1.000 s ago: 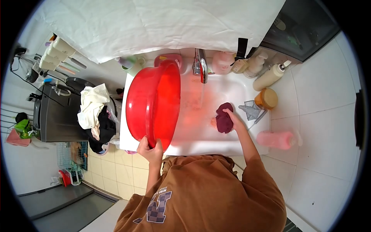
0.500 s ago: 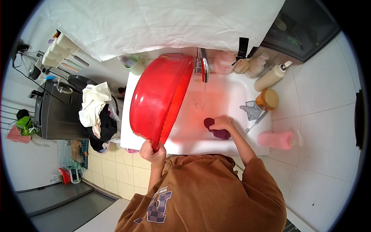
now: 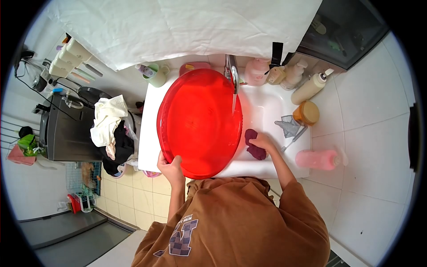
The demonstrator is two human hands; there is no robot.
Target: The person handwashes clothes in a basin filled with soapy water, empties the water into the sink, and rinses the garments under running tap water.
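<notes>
A large red basin (image 3: 198,124) lies nearly level over the left part of the white sink (image 3: 271,104), its inside facing up. My left hand (image 3: 171,167) grips its near-left rim, with the thumb over the edge. Water from the chrome faucet (image 3: 234,80) streams down at the basin's right side. In my right hand (image 3: 263,141) is a bunched dark maroon cloth (image 3: 256,152), held low in the sink to the right of the basin. Folds hide what kind of item the cloth is.
Along the sink's right edge are a grey mesh piece (image 3: 288,126), an amber jar (image 3: 307,113) and a pink bottle (image 3: 316,159). Pump bottles (image 3: 256,72) line the back. A green cup (image 3: 155,75) stands back left. Clothes (image 3: 109,118) are piled at left.
The basin has swung from steeply tilted to nearly level, and its right side now reaches under the faucet. Reddish water has left the sink. My right hand still holds the cloth.
</notes>
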